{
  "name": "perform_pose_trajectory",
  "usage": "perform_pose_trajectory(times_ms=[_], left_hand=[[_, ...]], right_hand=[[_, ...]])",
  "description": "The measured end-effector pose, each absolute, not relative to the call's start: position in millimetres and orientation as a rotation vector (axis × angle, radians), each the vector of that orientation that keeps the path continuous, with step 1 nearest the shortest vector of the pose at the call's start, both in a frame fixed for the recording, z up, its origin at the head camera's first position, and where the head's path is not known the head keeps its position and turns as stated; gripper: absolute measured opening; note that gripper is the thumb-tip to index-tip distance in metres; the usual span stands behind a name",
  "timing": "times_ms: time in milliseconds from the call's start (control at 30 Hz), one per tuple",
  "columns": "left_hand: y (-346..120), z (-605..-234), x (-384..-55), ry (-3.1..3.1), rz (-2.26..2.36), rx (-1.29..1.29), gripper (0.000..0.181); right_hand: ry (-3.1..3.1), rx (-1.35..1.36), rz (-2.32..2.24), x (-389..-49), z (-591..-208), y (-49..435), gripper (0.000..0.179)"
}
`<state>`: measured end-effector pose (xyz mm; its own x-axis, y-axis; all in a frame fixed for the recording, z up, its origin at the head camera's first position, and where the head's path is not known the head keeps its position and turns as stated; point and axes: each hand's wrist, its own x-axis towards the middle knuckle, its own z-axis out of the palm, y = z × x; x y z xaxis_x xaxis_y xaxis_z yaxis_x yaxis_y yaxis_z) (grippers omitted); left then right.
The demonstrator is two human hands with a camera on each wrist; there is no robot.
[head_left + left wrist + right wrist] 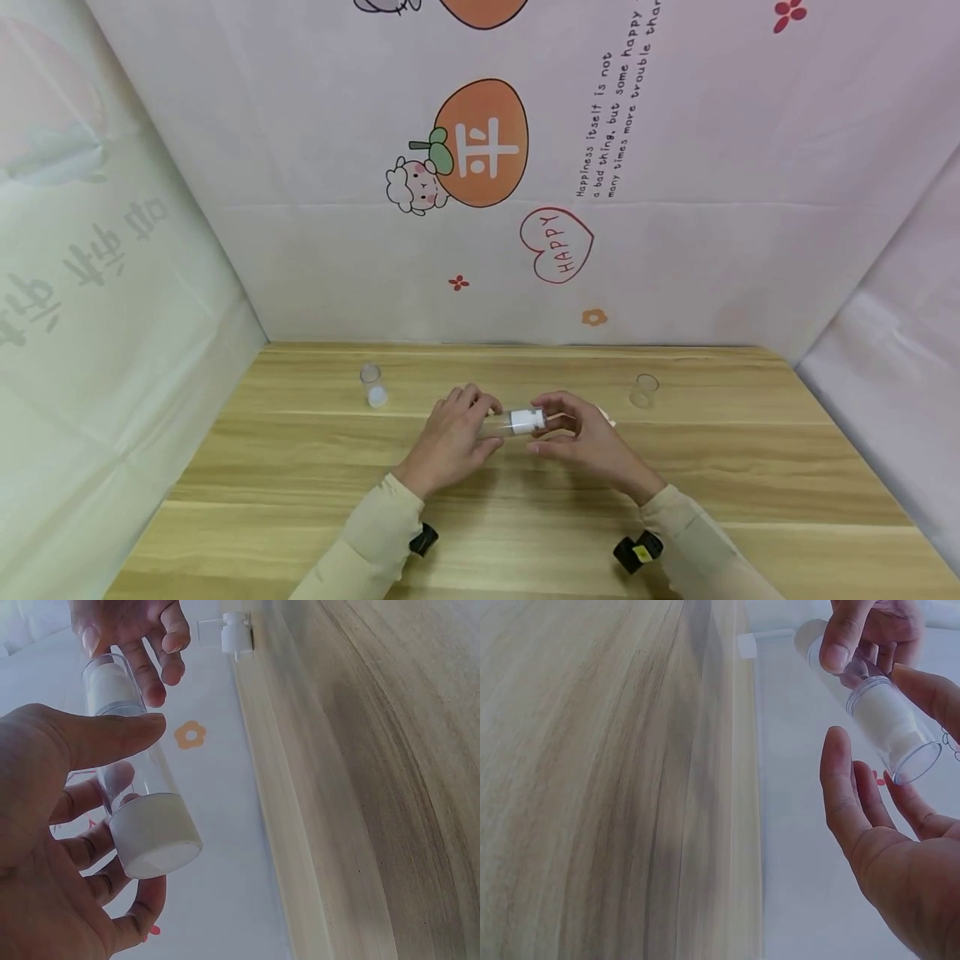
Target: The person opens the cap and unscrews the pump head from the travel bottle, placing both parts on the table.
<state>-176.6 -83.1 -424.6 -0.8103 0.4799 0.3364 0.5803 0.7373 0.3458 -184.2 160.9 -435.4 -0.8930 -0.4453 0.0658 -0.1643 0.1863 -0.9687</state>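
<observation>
My left hand [452,437] grips a slim clear bottle [495,427] by its body, holding it nearly level above the table. In the left wrist view the thumb lies across the clear wall, and the white base [156,834] points toward the camera. The bottle's other end has a white top under a clear cap [896,731]. My right hand [588,442] is around that capped end with fingers spread and loosely bent. In the right wrist view a gap shows between most of its fingers and the cap; whether the thumb touches is unclear.
A small clear container with a white end [373,387] stands back left on the wooden table [300,467]. At back right is a clear cup-like piece [644,392]. Behind my right hand lies a white nozzle-like part [237,634]. Printed cloth walls [337,275] enclose the table.
</observation>
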Motion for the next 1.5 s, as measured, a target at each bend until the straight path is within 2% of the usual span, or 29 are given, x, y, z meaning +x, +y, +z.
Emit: perform_pose_trajectory(times_ms=[433, 900, 1500], left_hand=[[-77.9, -420.9, -173.4, -2.741, -0.529, -0.872, 0.036], [-74.9, -418.0, -172.5, -2.746, -0.428, -0.907, 0.035], [-74.9, -418.1, -175.5, -2.702, -0.306, -0.943, 0.035]], right_hand=[[2.268, -0.592, -1.763, -183.6, -437.3, 160.1, 0.053], [2.289, -0.641, -1.743, -185.9, -439.1, 159.1, 0.034], [2.314, -0.583, -1.822, -184.3, -436.6, 154.1, 0.027]])
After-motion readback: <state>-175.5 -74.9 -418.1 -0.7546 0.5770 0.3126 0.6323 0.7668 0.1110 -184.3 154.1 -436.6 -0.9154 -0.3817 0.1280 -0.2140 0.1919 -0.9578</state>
